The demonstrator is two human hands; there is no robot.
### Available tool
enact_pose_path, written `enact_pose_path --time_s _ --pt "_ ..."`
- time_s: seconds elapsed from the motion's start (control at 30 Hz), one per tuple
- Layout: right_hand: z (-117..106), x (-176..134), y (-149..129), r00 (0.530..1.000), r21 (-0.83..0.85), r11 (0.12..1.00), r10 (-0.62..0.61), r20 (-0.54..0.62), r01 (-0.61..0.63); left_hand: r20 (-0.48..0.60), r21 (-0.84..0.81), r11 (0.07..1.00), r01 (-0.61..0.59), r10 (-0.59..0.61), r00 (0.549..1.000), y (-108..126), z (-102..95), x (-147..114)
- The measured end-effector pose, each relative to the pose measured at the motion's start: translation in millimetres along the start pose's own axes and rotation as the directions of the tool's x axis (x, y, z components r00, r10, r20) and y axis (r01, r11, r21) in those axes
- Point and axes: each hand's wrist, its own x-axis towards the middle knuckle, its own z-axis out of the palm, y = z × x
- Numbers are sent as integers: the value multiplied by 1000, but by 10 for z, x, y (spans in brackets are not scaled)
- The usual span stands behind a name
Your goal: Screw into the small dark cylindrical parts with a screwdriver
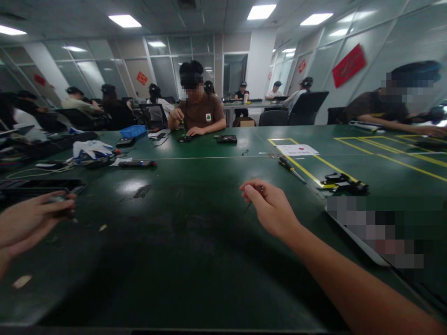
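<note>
At the left edge, my left hand is closed around a small grey and dark object, partly hidden by the fingers and blurred. My right hand, over the middle of the green table, pinches a thin dark tool. A slim tip points down from the fingers, but its kind is unclear. Beyond the left hand lies a black case. A screwdriver with a black and yellow handle rests past the right hand, near some black parts.
Across the table a person in a brown shirt works on a small black device. White gloves, cables and a blue basket are at the far left. On the right are a white sheet, yellow tape and a pale-edged flat device.
</note>
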Motion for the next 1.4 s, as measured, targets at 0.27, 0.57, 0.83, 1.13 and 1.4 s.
enact_pose_path --time_s 0.27,0.57,0.83,1.13,1.4 --pt "-78 -11 -56 998 -63 998 -34 -61 30 644 -251 966 58 121 756 761 1641 -899" --pt "-140 -76 -86 954 -63 989 -147 -263 135 631 -191 907 -374 406 661 820 2674 -1296" --pt "-4 -221 -155 935 -83 938 -342 -93 335 539 -232 846 -480 523 660 607 2684 -1198" --pt "69 -189 -127 920 -116 913 -392 8 390 534 -275 825 -493 558 635 606 2639 -1168" --pt "54 -188 -125 894 -94 892 -430 123 442 535 -202 820 -535 550 642 591 2615 -1143"
